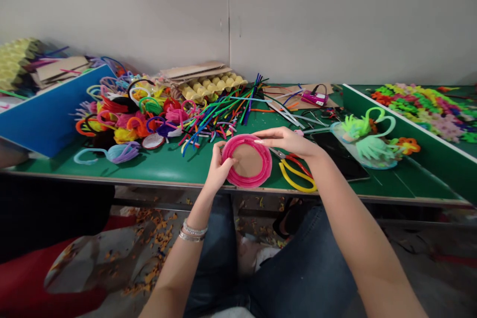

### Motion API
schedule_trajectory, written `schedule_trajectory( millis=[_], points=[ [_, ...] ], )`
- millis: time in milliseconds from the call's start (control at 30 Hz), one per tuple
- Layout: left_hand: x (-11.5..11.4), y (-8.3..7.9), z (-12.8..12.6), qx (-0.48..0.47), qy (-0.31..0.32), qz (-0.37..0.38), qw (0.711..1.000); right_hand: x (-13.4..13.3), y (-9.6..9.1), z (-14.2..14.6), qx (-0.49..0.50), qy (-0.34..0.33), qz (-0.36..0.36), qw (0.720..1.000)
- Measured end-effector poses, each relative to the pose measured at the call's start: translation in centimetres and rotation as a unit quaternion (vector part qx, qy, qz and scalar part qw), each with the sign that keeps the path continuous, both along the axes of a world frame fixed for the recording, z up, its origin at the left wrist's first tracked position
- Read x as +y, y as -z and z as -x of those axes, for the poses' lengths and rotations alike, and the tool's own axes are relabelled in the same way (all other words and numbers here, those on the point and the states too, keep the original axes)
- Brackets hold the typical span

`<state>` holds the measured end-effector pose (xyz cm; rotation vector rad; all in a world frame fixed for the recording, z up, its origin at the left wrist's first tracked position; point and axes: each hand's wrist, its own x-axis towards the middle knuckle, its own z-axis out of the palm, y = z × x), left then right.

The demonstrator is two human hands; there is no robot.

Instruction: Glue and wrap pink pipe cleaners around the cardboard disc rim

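Observation:
A round cardboard disc (pixel 249 159) with pink pipe cleaner coiled around its outer part is held up at the table's front edge. My left hand (pixel 218 166) grips its left side, thumb on the front face and fingers behind. On the upper right rim, my right hand (pixel 285 140) has its fingers closed at the pink edge; the thumb side is partly hidden. Just right of the disc lie yellow-handled scissors (pixel 298 179) and red-handled pliers (pixel 298 163), partly under my right forearm.
Pipe cleaners (pixel 223 109) are piled behind the disc, near an egg tray (pixel 212 85). Colourful yarn-like pieces (pixel 130 114) heap at left beside a blue divider (pixel 55 114). Right are a black tablet-like slab (pixel 339 154), fluffy green swans (pixel 372 146) and a green divider (pixel 410 134).

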<state>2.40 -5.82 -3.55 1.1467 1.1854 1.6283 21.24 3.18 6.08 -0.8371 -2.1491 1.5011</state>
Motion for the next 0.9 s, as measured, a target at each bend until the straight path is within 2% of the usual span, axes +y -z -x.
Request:
schedule_trajectory(
  millis=[67, 167, 333, 567, 900],
  points=[
    [-0.1, -0.2, -0.1, 0.005, 0.006, 0.003, 1.0, 0.1, -0.2, -0.2, 0.004, 0.004, -0.013, 1.0],
    [-0.2, -0.5, -0.2, 0.004, 0.02, 0.014, 1.0, -0.4, -0.3, 0.0, 0.003, 0.019, -0.069, 0.997],
    [-0.4, -0.9, -0.3, 0.004, 0.059, 0.028, 0.998, -1.2, -0.2, 0.7, -0.04, 0.01, -0.147, 0.988],
    [-0.5, -0.9, -0.3, -0.001, 0.062, 0.024, 0.998, -0.6, 0.3, 0.4, -0.058, -0.005, -0.125, 0.99],
    [-0.4, -0.9, -0.3, 0.006, 0.065, 0.025, 0.998, -0.7, -0.1, 0.2, -0.087, -0.008, -0.12, 0.989]
  ],
)
